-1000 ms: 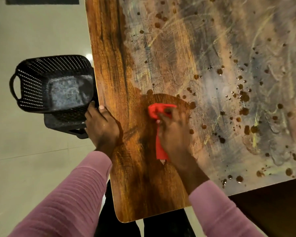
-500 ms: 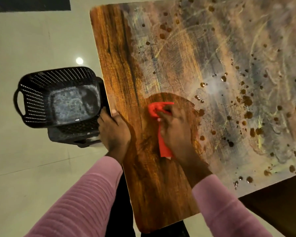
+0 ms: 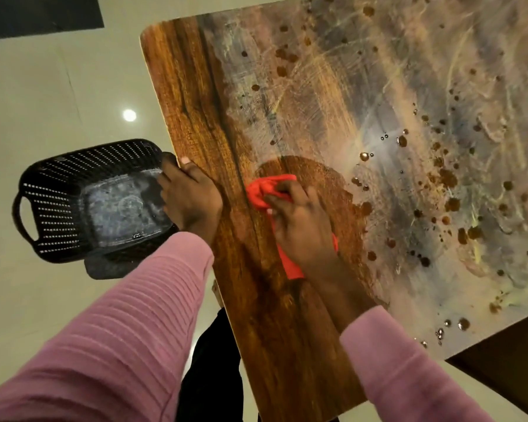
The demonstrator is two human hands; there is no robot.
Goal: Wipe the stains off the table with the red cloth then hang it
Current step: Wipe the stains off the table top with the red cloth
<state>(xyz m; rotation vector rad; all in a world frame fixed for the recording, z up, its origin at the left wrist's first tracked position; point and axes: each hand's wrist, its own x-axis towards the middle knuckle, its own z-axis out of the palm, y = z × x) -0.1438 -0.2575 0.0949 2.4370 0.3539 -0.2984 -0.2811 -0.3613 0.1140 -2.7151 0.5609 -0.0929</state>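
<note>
Red cloth (image 3: 258, 193) bunched under the right hand (image 3: 302, 226), mid-wipe on the near-left of the surface (image 3: 195, 102).

Right fingers (image 3: 282, 190) curl down onto the wadded front of the cloth and clamp it. The palm rides on top and a tail sticks out by the wrist, so the wad likely gives pressure and the tail just drags. A dark, clean arc of wood lies around the hand. Brown stains (image 3: 448, 178) dot the hazy area to the right, untouched. Left hand (image 3: 192, 199) sits on the left edge, thumb on top, fingers (image 3: 171, 166) seemingly hooked over the rim. I read this as a brace against the scrubbing. A black basket (image 3: 58, 202) stands on the floor just beside that edge. Judgement: early in the wipe, most spots remain and hanging is not yet due. No hanging place is in view.
</note>
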